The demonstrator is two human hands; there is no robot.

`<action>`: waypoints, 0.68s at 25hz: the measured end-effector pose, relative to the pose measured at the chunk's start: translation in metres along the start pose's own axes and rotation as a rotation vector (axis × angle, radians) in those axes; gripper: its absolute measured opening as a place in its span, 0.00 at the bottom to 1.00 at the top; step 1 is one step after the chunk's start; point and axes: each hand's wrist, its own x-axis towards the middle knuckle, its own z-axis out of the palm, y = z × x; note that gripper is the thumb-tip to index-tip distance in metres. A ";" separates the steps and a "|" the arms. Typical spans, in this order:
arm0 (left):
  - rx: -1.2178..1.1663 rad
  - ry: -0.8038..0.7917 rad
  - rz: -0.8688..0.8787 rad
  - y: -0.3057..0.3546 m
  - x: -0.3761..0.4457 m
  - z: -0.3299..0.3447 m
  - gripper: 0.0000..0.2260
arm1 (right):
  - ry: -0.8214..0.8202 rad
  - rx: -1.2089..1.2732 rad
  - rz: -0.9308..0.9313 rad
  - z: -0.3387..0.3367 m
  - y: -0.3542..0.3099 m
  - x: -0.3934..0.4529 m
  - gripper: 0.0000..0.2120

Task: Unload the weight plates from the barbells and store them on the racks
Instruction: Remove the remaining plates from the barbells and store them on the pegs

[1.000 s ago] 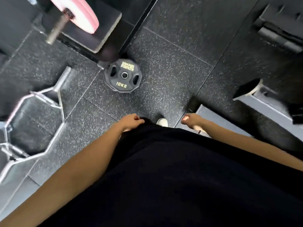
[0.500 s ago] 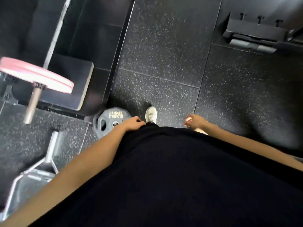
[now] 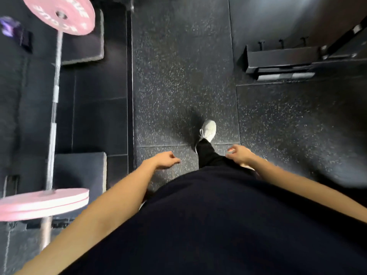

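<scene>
A silver barbell (image 3: pixel 54 108) runs along the left side of the view. One pink plate (image 3: pixel 42 203) sits on its near end, seen edge-on, and another pink plate (image 3: pixel 59 13) sits on its far end, face toward me. My left hand (image 3: pixel 163 160) hangs in front of my waist with loosely curled fingers and holds nothing. Just as empty, my right hand (image 3: pixel 239 153) hangs on the other side, fingers loosely curled. Both hands are well to the right of the barbell.
Two grey padded blocks (image 3: pixel 83 171) (image 3: pixel 85 48) lie under the barbell's ends. A black metal rack base (image 3: pixel 282 60) stands at the upper right. Speckled rubber floor (image 3: pixel 182 76) stretches ahead, where my white shoe (image 3: pixel 208 129) steps forward.
I have walked forward: the black 10 kg plate and the hex bar have dropped out of view, and the whole barbell with both pink plates now shows on the left. Both hands stay empty.
</scene>
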 end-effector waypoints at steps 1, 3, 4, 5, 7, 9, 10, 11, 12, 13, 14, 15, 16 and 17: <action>0.012 0.009 -0.005 0.013 0.016 -0.026 0.22 | -0.006 -0.013 -0.002 -0.022 -0.012 0.023 0.18; 0.003 0.007 -0.040 0.040 0.041 -0.077 0.22 | -0.040 -0.042 -0.011 -0.074 -0.037 0.060 0.16; -0.008 0.010 -0.052 0.054 0.051 -0.103 0.21 | -0.057 -0.055 -0.014 -0.101 -0.050 0.075 0.15; -0.019 0.026 -0.058 0.070 0.059 -0.129 0.20 | -0.060 -0.067 -0.019 -0.128 -0.063 0.091 0.15; -0.067 0.104 -0.058 0.095 0.079 -0.177 0.19 | -0.047 -0.104 -0.049 -0.178 -0.085 0.119 0.14; -0.093 0.168 -0.039 0.118 0.094 -0.220 0.18 | -0.041 -0.123 -0.085 -0.216 -0.108 0.141 0.14; -0.102 0.179 -0.026 0.129 0.102 -0.240 0.18 | -0.042 -0.126 -0.095 -0.233 -0.120 0.152 0.13; -0.109 0.181 -0.019 0.140 0.111 -0.260 0.17 | -0.041 -0.126 -0.097 -0.249 -0.132 0.164 0.12; -0.107 0.176 -0.017 0.149 0.121 -0.280 0.17 | -0.042 -0.122 -0.094 -0.264 -0.142 0.176 0.12; -0.099 0.163 -0.020 0.157 0.132 -0.299 0.16 | -0.044 -0.112 -0.091 -0.278 -0.153 0.189 0.12; -0.089 0.144 -0.022 0.165 0.145 -0.317 0.16 | -0.050 -0.104 -0.095 -0.291 -0.164 0.202 0.12; -0.080 0.120 -0.023 0.172 0.158 -0.334 0.16 | -0.063 -0.107 -0.095 -0.303 -0.174 0.215 0.13; -0.079 0.096 -0.021 0.178 0.169 -0.350 0.16 | -0.071 -0.110 -0.089 -0.314 -0.184 0.227 0.13; -0.089 0.078 -0.022 0.184 0.181 -0.366 0.16 | -0.073 -0.103 -0.080 -0.327 -0.193 0.240 0.13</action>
